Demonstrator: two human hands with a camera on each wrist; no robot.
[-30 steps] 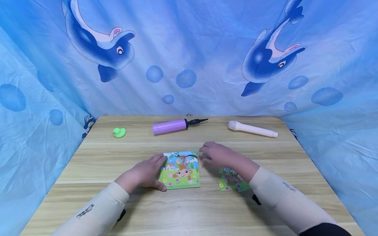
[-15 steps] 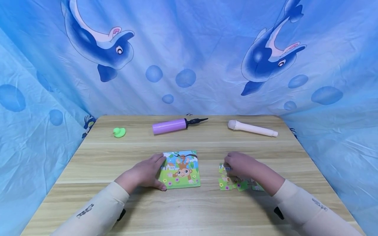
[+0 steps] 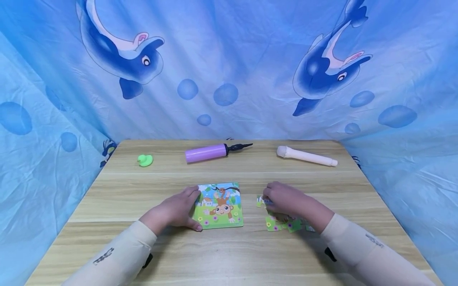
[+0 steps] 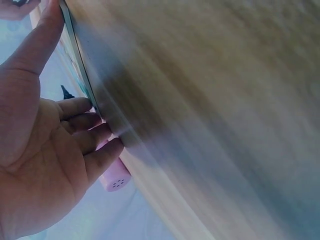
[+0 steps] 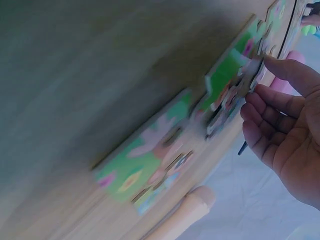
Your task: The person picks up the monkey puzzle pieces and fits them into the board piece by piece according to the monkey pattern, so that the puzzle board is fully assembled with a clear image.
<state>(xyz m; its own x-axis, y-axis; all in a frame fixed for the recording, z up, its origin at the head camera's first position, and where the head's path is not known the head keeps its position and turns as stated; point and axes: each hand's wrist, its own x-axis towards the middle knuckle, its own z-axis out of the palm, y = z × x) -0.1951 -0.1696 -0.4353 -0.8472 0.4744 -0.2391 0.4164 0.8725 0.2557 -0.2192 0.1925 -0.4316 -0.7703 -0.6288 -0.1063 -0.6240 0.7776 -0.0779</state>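
A square monkey jigsaw puzzle (image 3: pixel 222 206) lies flat in the middle of the table. My left hand (image 3: pixel 180 208) rests along its left side, thumb at the near corner and fingertips at the far one. The left wrist view shows these fingertips touching the thin edge of the board (image 4: pixel 80 60). To the right, my right hand (image 3: pixel 286 200) pinches a small puzzle piece (image 3: pixel 260 201) between thumb and fingers, partly hidden by the hand. Several loose pieces (image 3: pixel 273 224) lie beneath and in front of that hand. In the right wrist view a larger piece (image 5: pixel 142 150) lies nearer the camera.
Along the back of the table lie a green toy duck (image 3: pixel 145 160), a purple hand pump (image 3: pixel 206 153) with a black nozzle, and a pale pink toy microphone (image 3: pixel 307 155). A blue dolphin-print curtain (image 3: pixel 229 59) hangs around the table.
My right hand has gone from beside the puzzle to the loose pieces on the right, then shifted slightly left with a piece. My left hand has stayed at the puzzle's left side.
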